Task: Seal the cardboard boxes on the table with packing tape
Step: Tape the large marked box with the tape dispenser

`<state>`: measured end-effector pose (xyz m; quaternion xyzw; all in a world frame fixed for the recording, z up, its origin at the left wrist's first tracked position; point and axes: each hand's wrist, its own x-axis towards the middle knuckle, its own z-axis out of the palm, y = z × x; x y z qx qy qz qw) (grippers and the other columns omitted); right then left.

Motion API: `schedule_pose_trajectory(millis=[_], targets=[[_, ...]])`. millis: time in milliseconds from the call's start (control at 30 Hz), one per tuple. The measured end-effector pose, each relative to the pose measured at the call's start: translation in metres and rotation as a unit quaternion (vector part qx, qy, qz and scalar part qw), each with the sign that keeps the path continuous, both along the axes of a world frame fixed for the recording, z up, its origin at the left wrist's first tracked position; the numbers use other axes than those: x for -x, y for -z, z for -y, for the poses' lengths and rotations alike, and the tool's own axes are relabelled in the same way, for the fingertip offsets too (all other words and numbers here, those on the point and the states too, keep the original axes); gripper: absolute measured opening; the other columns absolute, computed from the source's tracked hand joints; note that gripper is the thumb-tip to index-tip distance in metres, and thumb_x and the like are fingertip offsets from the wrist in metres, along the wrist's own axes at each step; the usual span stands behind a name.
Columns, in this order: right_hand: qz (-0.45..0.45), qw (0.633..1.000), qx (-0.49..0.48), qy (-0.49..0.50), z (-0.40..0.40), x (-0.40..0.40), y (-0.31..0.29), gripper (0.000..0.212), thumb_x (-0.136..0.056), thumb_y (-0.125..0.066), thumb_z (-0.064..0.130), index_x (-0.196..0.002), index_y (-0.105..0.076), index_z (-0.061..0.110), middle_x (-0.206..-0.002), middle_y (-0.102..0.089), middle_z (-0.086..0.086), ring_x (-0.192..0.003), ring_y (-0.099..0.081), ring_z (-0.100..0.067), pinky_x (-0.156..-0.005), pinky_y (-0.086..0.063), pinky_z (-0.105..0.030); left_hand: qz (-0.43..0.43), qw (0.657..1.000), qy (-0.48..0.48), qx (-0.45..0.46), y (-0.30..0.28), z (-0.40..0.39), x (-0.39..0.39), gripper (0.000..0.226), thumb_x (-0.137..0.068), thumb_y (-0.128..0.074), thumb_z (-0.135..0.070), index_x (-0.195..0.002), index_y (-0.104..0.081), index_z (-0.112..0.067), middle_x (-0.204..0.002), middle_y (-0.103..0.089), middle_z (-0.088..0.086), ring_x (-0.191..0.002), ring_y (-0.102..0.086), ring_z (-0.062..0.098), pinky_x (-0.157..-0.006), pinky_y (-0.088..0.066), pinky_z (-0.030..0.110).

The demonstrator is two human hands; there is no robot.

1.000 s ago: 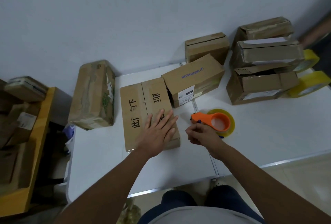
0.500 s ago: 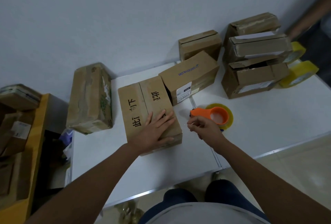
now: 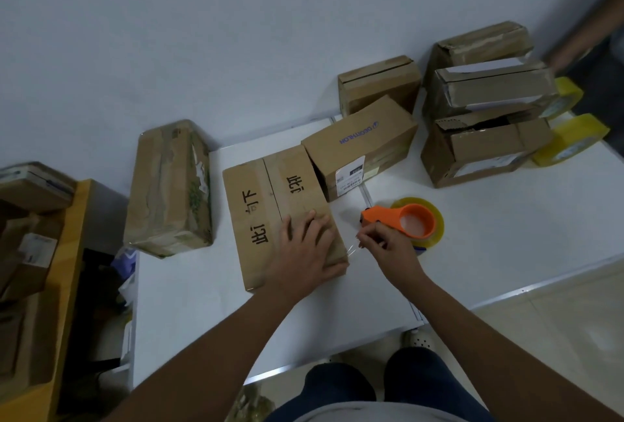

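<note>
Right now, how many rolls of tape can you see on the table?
3. One roll in the orange dispenser by the right hand; two yellow rolls at the far right edge, one behind the other. Boxes may hide more.

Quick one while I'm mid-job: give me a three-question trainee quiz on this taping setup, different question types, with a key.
1. True or false: the left hand lies flat on the box printed with black characters.
2. Multiple choice: the orange tape dispenser is A) lying on the table, B) lifted in the air, C) on top of a box.
3. Fill in: the right hand pinches the clear tape end beside the dispenser's ____ end.

Key: 1 true; 2 A; 3 cutter (nose).
</note>
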<state>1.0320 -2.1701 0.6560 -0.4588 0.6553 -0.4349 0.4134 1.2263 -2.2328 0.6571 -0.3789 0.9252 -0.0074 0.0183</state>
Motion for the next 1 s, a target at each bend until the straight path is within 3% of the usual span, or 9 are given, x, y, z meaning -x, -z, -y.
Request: schedule_pose_trajectory(millis=[100,200,333,533,667,800,1000], targets=[[-0.018,1.0,0.006,0.015,-0.002,-0.004,0.005,0.016,-0.094,-0.061,0.012,-0.082,-0.062,0.022,-0.083,-0.065,0.007,-0.08,-0.059,-0.003,-0.068,-0.046,-0.019,-0.01,1.0,0.014,-0.012,-0.003,0.003,-0.003,0.083,-0.075,-0.052,-0.082,-0.135,-0.042,-0.025,-0.14,-0.047,0.003,-0.137,-0.038,0.029,-0.107,-0.033,0.063],[-0.024,1.0,-0.002,0.014,-0.003,-0.004,0.009,0.012,-0.097,-0.056,0.013,-0.086,-0.059,0.018,-0.083,-0.066,0.006,-0.08,-0.06,-0.005,-0.072,-0.047,-0.024,-0.011,0.998,0.039,-0.052,-0.01,0.012,-0.012,0.088,-0.079,-0.038,-0.087,-0.147,-0.034,-0.031,-0.152,-0.036,-0.003,-0.146,-0.026,0.024,-0.116,-0.023,0.059],[-0.122,0.992,0.03,-0.025,0.0,-0.009,0.019,0.011,-0.1,-0.051,0.016,-0.089,-0.053,0.016,-0.079,-0.058,0.004,-0.071,-0.055,-0.009,-0.064,-0.046,-0.028,0.003,0.998,0.063,-0.028,-0.005,0.01,-0.027,0.084,-0.088,-0.038,-0.079,-0.155,-0.028,-0.029,-0.16,-0.029,-0.002,-0.151,-0.019,0.023,-0.118,-0.021,0.058],[-0.163,0.982,0.065,-0.061,0.014,-0.02,0.028,0.014,-0.099,-0.047,0.017,-0.087,-0.051,0.012,-0.081,-0.051,0.002,-0.073,-0.048,-0.012,-0.062,-0.039,-0.02,-0.003,0.997,0.077,-0.003,-0.002,0.009,-0.026,0.079,-0.091,-0.045,-0.071,-0.154,-0.032,-0.025,-0.158,-0.034,0.001,-0.149,-0.025,0.027,-0.115,-0.025,0.06],[-0.164,0.979,0.091,-0.076,0.024,-0.023,0.036,0.028,-0.096,-0.033,0.038,-0.089,-0.05,0.017,-0.083,-0.049,0.007,-0.074,-0.046,-0.01,-0.065,-0.041,-0.023,-0.004,0.997,0.073,0.003,-0.001,0.008,-0.024,0.078,-0.091,-0.045,-0.069,-0.154,-0.033,-0.023,-0.157,-0.035,0.003,-0.149,-0.026,0.03,-0.113,-0.027,0.061],[-0.141,0.983,0.101,-0.067,0.029,-0.029,0.043,0.016,-0.099,-0.034,0.031,-0.089,-0.045,0.024,-0.083,-0.049,0.007,-0.075,-0.047,-0.012,-0.065,-0.043,-0.03,-0.004,0.998,0.057,0.002,0.001,0.008,-0.021,0.077,-0.093,-0.044,-0.067,-0.154,-0.031,-0.024,-0.158,-0.035,0.004,-0.149,-0.025,0.03,-0.112,-0.026,0.062],[-0.055,0.997,0.013,-0.044,0.028,-0.038,0.043,0.015,-0.101,-0.037,0.033,-0.095,-0.048,0.024,-0.086,-0.053,0.009,-0.078,-0.053,-0.006,-0.068,-0.047,-0.027,0.003,0.999,0.051,0.0,0.003,0.009,-0.021,0.077,-0.091,-0.048,-0.062,-0.155,-0.029,-0.024,-0.159,-0.033,0.005,-0.149,-0.023,0.031,-0.114,-0.024,0.062]])
